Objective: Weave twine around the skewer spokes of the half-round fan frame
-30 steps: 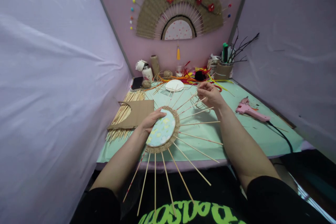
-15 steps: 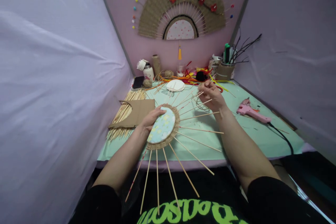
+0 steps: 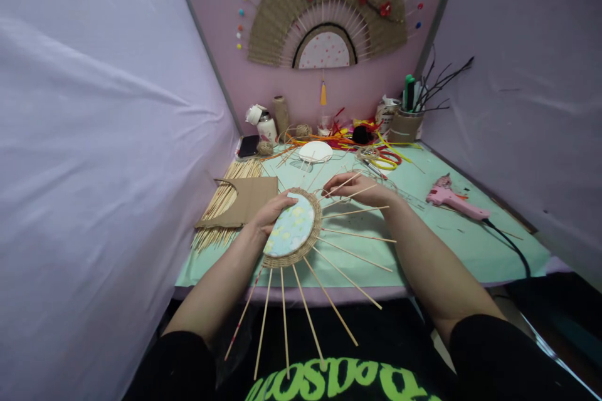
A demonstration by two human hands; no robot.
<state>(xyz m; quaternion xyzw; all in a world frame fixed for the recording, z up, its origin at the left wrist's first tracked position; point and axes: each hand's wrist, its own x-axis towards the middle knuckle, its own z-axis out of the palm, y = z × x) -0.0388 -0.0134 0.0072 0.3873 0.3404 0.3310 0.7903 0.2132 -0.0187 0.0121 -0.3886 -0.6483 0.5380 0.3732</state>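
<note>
My left hand [image 3: 273, 213] grips the fan frame [image 3: 292, 229] by its flat side, thumb on the blue floral face. Woven twine edges its curved rim, and thin wooden sticks fan out from there toward me and to the right. Among the upper right sticks is my right hand [image 3: 347, 188], its fingers pinched together close to the woven rim. Thin twine [image 3: 339, 198] shows at these fingers, partly hidden behind the sticks.
A pink glue gun [image 3: 456, 199] with a black cord lies at right. Cardboard [image 3: 254, 200] rests on a pile of sticks at left. Scissors [image 3: 386, 161], a white disc [image 3: 315, 151] and coloured strips lie at the back. A finished fan [image 3: 329, 6] hangs on the wall.
My right hand has come down and left, from beyond the stick tips to near the woven rim, uncovering the scissors. My left hand and the fan frame have barely moved.
</note>
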